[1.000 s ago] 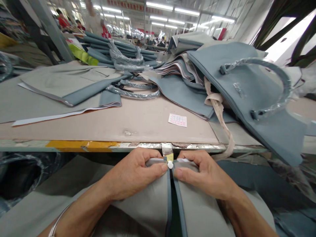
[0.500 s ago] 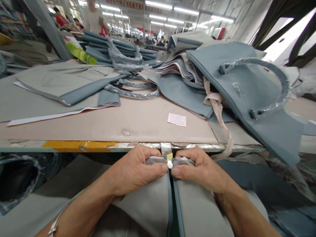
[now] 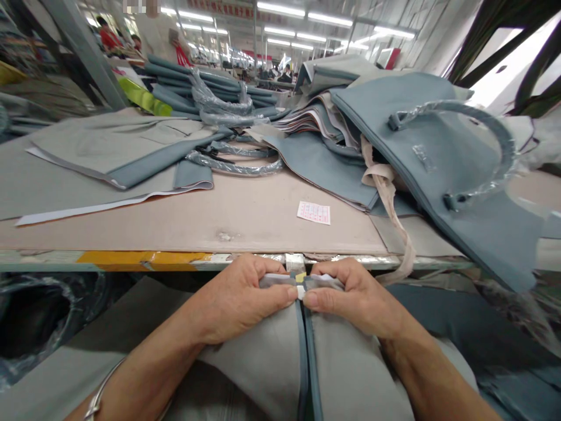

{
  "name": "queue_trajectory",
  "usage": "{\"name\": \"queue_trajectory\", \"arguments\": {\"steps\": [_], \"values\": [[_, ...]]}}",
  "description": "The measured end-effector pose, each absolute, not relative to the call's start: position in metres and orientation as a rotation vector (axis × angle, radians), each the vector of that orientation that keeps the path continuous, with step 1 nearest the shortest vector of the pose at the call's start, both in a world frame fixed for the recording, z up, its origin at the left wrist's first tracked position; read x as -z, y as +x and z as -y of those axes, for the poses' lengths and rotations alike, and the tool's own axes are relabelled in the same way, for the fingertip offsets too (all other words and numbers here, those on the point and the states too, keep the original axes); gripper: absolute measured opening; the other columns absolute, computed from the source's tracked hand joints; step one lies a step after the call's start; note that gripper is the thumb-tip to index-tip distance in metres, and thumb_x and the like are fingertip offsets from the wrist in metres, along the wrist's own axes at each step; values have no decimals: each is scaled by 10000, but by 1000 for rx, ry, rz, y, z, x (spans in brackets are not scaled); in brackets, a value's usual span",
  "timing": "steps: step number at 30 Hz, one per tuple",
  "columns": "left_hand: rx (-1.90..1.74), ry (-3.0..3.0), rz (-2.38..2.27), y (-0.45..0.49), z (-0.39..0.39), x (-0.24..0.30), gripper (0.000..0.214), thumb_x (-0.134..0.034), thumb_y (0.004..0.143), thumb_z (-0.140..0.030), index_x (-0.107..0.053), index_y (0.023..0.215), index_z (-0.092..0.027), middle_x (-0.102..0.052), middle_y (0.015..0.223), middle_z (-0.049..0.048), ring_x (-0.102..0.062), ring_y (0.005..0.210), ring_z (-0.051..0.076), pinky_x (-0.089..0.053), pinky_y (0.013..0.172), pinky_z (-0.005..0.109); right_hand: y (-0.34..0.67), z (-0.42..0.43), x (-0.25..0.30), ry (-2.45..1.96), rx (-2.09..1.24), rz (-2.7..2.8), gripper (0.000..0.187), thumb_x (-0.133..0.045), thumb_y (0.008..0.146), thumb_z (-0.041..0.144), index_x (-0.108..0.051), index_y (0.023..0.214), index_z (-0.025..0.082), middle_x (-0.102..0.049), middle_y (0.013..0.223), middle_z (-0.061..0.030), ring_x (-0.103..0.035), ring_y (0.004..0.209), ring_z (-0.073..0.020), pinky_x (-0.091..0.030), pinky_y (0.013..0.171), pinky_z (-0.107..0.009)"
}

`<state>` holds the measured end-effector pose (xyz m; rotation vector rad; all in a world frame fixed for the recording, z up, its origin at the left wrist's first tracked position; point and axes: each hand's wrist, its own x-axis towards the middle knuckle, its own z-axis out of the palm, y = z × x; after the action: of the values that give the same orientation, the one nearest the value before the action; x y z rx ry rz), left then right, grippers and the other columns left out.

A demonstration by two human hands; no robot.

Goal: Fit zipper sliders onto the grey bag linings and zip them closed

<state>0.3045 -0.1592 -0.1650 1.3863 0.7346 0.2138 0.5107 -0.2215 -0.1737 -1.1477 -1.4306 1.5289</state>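
Observation:
My left hand [image 3: 241, 301] pinches the top edge of a grey fabric panel [image 3: 258, 356], thumb on the near side and fingers behind. Opposite it, my right hand [image 3: 355, 295] grips a second grey panel [image 3: 350, 368] the same way. Blue-grey binding runs down both facing edges, a narrow dark gap between them. Between my thumb tips sits a small white piece [image 3: 300, 291], partly covered, with a yellow bit [image 3: 300, 277] just beyond it. Right behind, a metal bracket [image 3: 295, 261] is fixed at the table's front edge. Whether the panels join lower down is hidden.
On the table [image 3: 254, 222] lie grey panels [image 3: 109, 140] at left, plastic-wrapped handles [image 3: 236, 166] and a paper label [image 3: 314, 213]. A blue-grey bag [image 3: 438, 152] overhangs the front edge at right, beside a beige strip [image 3: 394, 216]. A person [image 3: 155, 41] stands in the background.
My thumbs have shifted slightly closer over the white piece, covering more of it. The gap between the bound edges has narrowed. A person in the background has moved a little left.

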Motion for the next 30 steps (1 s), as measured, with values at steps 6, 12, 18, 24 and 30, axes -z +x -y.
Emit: {"name": "queue_trajectory", "arguments": {"steps": [6,12,18,24,30], "values": [[-190,1383,-723,302,159,171,308,-655,820,-410,-621,847,-105,-444,671,-27,-319,596,86,-258,537,206,512,223,174,-1186,-1540,1458,420,-756,785,458,-536,704,109,-413,634,22,-317,574,-73,-239,508,-189],[-166,1371,-757,302,160,171,295,-658,833,-410,-595,820,-122,-452,666,-33,-332,577,76,-258,508,185,517,225,173,-1268,-1426,1562,294,-665,853,360,-556,733,114,-433,683,13,-352,623,-88,-266,542,-194],[-185,1382,-753,301,162,165,247,-623,846,-377,-595,812,-135,-433,639,-44,-322,553,76,-248,487,190,519,230,170,-1209,-1350,1596,285,-609,919,344,-558,742,126,-431,694,21,-350,637,-92,-284,568,-203],[-249,1933,-739,307,152,135,181,-544,890,-252,-670,803,-157,-563,713,-33,-480,676,99,-346,607,193,518,226,155,-1390,-1082,1774,307,-568,941,356,-567,730,133,-458,684,24,-401,653,-99,-293,590,-222],[-272,2315,-658,311,128,110,199,-557,905,-257,-653,762,-159,-534,608,-55,-459,584,87,-324,560,206,520,206,120,-1583,-742,2006,311,-551,931,343,-579,692,147,-492,630,19,-441,609,-110,-279,552,-248]]}}
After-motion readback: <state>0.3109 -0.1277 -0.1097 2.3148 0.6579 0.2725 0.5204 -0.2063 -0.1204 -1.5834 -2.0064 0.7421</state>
